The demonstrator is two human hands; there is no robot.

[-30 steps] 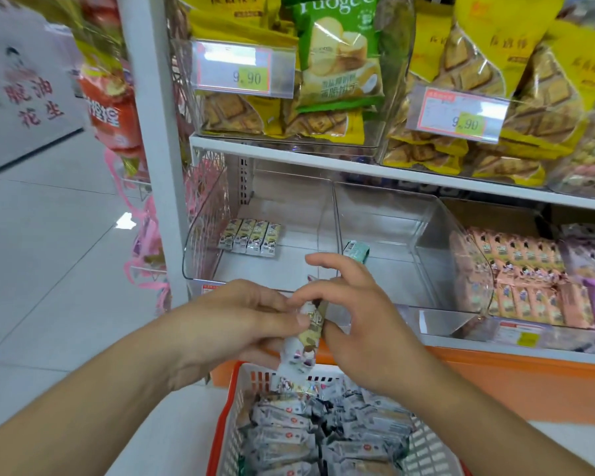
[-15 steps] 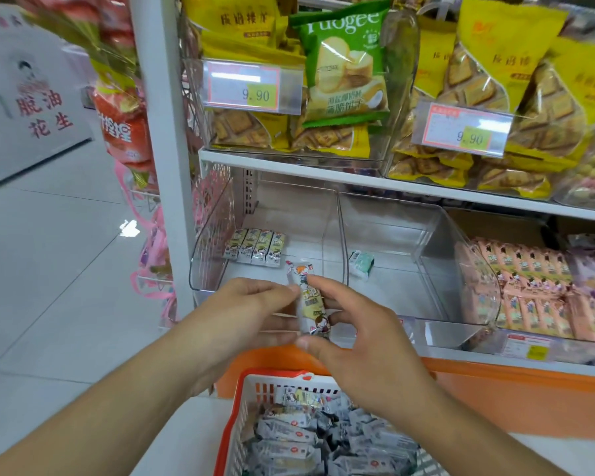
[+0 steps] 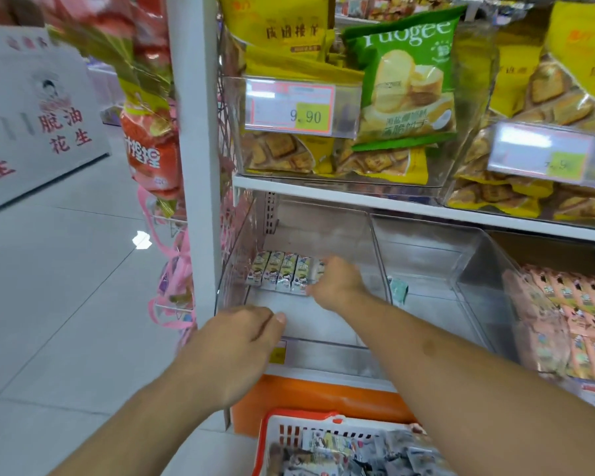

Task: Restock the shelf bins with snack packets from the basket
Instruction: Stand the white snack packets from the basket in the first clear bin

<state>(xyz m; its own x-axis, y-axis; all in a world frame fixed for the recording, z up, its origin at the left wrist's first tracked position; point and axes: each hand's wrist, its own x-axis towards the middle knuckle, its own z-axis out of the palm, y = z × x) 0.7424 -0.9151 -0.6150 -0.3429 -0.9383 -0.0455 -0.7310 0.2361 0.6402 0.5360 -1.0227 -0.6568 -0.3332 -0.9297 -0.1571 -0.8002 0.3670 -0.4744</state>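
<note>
A clear shelf bin point(image 3: 323, 333) on the lower shelf holds a row of several small snack packets point(image 3: 282, 274) at its back left. My right hand point(image 3: 337, 283) reaches deep into this bin and holds one more packet point(image 3: 320, 266) against the right end of the row; only a sliver of it shows. My left hand point(image 3: 241, 348) hovers at the bin's front edge with loosely curled fingers and holds nothing. Below, the red basket point(image 3: 272, 438) holds several packets point(image 3: 351, 451) of the same kind.
The neighbouring clear bin point(image 3: 461, 269) holds a single teal packet point(image 3: 397, 288). Pink packets point(image 3: 571, 321) fill the bin at the right. Yellow biscuit bags and a green bag point(image 3: 409, 80) sit on the shelf above. A white upright post point(image 3: 194, 132) stands left.
My right hand has carried the packet from in front of the bin to the back row. My left hand has let go of it and stays near the front edge.
</note>
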